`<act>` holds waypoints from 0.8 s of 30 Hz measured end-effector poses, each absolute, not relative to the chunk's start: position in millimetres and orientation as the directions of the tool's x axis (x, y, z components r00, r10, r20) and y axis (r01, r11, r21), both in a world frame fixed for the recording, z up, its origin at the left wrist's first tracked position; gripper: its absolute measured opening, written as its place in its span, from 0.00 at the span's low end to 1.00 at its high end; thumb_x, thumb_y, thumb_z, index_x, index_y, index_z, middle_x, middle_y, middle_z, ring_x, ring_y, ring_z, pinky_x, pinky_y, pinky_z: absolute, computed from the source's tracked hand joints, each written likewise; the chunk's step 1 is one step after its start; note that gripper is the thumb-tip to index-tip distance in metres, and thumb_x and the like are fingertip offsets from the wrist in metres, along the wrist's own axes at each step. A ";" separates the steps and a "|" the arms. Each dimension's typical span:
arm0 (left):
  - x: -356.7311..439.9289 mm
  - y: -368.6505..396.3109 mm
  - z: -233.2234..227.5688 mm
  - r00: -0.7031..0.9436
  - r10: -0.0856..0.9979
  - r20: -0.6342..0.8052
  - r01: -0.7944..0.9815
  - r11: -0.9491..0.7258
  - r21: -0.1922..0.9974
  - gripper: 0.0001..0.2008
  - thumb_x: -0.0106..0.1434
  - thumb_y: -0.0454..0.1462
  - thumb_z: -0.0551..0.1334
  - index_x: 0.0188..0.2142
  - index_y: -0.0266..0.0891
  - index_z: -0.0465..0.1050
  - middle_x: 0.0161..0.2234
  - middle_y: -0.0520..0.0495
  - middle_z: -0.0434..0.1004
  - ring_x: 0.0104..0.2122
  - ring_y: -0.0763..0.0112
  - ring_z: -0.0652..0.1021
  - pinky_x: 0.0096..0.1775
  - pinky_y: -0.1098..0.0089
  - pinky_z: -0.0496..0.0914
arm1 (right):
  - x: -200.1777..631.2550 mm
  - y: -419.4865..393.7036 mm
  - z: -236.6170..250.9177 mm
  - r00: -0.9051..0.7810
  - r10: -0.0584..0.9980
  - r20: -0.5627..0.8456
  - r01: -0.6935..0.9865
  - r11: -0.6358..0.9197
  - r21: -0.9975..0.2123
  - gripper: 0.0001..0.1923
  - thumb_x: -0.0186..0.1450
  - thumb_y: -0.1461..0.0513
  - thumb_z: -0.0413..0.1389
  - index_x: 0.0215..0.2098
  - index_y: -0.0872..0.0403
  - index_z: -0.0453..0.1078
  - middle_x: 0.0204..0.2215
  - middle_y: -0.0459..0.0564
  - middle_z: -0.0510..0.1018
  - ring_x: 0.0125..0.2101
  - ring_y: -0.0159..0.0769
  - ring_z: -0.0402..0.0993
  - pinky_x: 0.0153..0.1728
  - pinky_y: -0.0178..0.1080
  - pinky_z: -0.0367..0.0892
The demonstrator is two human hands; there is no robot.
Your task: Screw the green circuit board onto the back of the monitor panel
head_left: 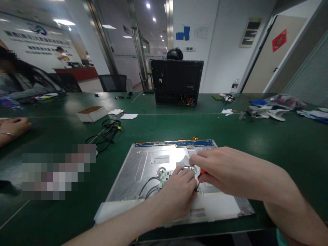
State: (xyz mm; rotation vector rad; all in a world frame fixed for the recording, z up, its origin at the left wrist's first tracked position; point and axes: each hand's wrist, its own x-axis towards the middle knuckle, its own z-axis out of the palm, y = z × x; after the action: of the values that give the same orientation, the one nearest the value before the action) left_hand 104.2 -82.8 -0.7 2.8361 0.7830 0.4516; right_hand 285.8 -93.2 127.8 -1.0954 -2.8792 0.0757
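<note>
**Two hands at a small circuit board on the back of a display panel**

Head view: a metal-backed display panel [143, 167] lies flat on the green table [269, 143], close to the person's edge. A blue strip board [174, 143] runs along its far edge, and a white label [160, 159] sits on the bare metal. Near the middle of the panel is a small green circuit board [166, 176], with black wires [150, 188] curving from it toward the near-left.

The left hand [178, 196] rests on the panel with its fingers curled together, the fingertips pressed down at the right edge of the circuit board. The right hand [222, 171] comes in from the right, fingers closed around a screwdriver with an orange handle [203, 171]; only a bit of the handle shows under the fingers, and its dark shaft points down beside the left hand. The two hands are just beside each other.

Farther off on the table stand a black computer case [176, 82], a small cardboard box [91, 113] and a bundle of black cables [107, 131]. Another person's hand [14, 127] lies at the left edge.
</note>
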 end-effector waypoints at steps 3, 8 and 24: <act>103.9 -82.6 -0.9 0.818 0.521 0.242 0.472 -0.850 0.234 0.10 0.61 0.32 0.57 0.43 0.39 0.68 0.42 0.43 0.74 0.48 0.55 0.72 0.54 0.54 0.58 | 285.6 -93.5 128.3 -0.743 0.668 0.037 0.666 0.744 -0.054 0.09 0.63 0.68 0.55 0.41 0.51 0.65 0.36 0.47 0.77 0.34 0.38 0.74 0.30 0.36 0.61; 103.5 -81.8 -1.1 0.826 0.518 0.224 0.473 -0.852 0.225 0.10 0.60 0.33 0.58 0.42 0.39 0.69 0.42 0.42 0.74 0.48 0.55 0.72 0.53 0.54 0.59 | 285.3 -93.6 129.4 -0.744 0.666 0.042 0.664 0.746 -0.057 0.10 0.63 0.69 0.55 0.40 0.51 0.65 0.36 0.46 0.77 0.33 0.37 0.73 0.29 0.35 0.59; 104.4 -82.5 -1.1 0.822 0.521 0.229 0.480 -0.851 0.215 0.08 0.61 0.33 0.57 0.41 0.39 0.69 0.42 0.43 0.74 0.48 0.56 0.72 0.53 0.54 0.59 | 283.0 -93.8 132.8 -0.755 0.655 0.028 0.650 0.754 -0.099 0.09 0.63 0.70 0.54 0.39 0.52 0.65 0.35 0.46 0.76 0.32 0.36 0.71 0.28 0.35 0.57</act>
State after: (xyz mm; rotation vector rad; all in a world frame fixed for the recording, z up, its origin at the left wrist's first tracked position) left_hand 104.4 -82.5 -1.1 2.8563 0.7893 0.4231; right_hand 283.0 -93.8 132.8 -1.0740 -2.8852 0.1279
